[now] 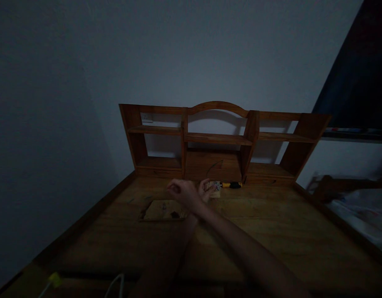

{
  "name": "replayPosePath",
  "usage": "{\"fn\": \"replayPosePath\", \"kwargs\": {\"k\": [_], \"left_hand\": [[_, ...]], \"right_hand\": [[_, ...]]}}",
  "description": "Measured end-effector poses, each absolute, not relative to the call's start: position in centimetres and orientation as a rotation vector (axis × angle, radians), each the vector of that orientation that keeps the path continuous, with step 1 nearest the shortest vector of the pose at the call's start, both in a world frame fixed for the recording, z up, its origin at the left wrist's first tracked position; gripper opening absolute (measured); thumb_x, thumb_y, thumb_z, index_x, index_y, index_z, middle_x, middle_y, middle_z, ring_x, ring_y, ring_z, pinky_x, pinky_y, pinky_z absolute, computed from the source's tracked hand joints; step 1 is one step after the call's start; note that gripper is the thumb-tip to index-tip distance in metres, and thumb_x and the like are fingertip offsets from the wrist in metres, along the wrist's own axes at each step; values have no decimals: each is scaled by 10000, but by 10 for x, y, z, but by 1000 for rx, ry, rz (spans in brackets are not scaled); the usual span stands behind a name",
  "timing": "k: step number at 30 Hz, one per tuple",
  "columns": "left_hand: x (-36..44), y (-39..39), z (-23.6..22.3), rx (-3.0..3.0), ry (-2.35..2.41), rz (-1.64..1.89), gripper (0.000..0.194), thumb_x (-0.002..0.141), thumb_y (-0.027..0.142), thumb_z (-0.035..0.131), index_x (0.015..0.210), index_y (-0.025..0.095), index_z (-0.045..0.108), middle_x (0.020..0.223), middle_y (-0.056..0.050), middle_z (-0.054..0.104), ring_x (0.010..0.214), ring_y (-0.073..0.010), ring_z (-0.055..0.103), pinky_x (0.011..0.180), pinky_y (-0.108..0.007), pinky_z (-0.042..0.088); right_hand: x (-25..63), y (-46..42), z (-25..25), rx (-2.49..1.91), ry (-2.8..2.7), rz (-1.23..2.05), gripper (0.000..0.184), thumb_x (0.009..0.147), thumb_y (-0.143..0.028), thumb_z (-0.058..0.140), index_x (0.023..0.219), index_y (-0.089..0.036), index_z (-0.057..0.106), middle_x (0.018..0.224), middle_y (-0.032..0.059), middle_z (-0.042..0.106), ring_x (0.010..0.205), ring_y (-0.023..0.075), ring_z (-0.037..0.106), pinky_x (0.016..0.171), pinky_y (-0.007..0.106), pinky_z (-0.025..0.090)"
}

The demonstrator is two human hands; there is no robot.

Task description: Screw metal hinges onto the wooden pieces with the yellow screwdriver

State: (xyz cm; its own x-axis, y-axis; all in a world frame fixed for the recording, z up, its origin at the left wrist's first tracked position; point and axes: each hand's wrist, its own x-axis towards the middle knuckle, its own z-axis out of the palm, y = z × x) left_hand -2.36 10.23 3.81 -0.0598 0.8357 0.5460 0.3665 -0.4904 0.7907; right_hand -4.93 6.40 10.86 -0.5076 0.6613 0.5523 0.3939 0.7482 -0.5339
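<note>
My forearms cross over the wooden desktop. My right hand (184, 193) reaches over to the left side, its fingers curled in; whatever they hold, if anything, is hidden. My left hand (206, 190) lies to its right with the fingers apart and nothing visible in them. Beside the left fingers is a small pale card-like piece (215, 193) with dark marks. A tool with a yellow and black handle (232, 185), perhaps a screwdriver, points toward that piece. Below my right hand lies a flat, pale brown sheet (161, 210) with ragged edges and a dark spot.
A wooden shelf unit (217, 138) stands along the back of the desktop (265, 231), against the wall. A white cable (120, 280) and a yellow item (55, 279) are at the near left edge. Bedding (361, 215) shows at right. The room is dim.
</note>
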Motion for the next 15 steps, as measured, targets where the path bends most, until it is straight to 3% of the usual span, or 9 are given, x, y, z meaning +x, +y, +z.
{"fn": "replayPosePath", "kwargs": {"k": [4, 7, 11, 15], "left_hand": [[-25, 102, 29, 1395, 1073, 1558, 433, 880, 356, 665, 1247, 152, 558, 1127, -125, 678, 902, -187, 699, 677, -268, 581], [-26, 103, 23, 1076, 901, 1524, 526, 767, 336, 760, 1232, 181, 568, 1188, -119, 649, 989, -204, 669, 749, -270, 562], [-29, 105, 22, 1065, 900, 1551, 485, 741, 286, 757, 1189, 186, 600, 1189, -110, 641, 1025, -198, 642, 823, -270, 530], [-27, 105, 21, 1056, 897, 1561, 492, 750, 258, 728, 1216, 191, 585, 1189, -97, 638, 1046, -199, 636, 862, -285, 520]], "right_hand": [[-150, 78, 78, -738, -2403, 526, 135, 826, -234, 694, 949, -213, 747, 892, -12, 754, 789, 130, 690, 653, 187, 469], [-195, 89, 59, -790, -2488, 546, 159, 837, -242, 683, 976, -208, 752, 904, -3, 758, 776, 126, 688, 603, 176, 457], [-212, 96, 48, -816, -2579, 478, 159, 805, -198, 684, 947, -221, 752, 868, -9, 748, 729, 135, 672, 539, 180, 432], [-195, 87, 55, -789, -2575, 283, 171, 850, -189, 636, 1002, -202, 713, 1046, 36, 715, 852, 162, 660, 617, 209, 455]]}}
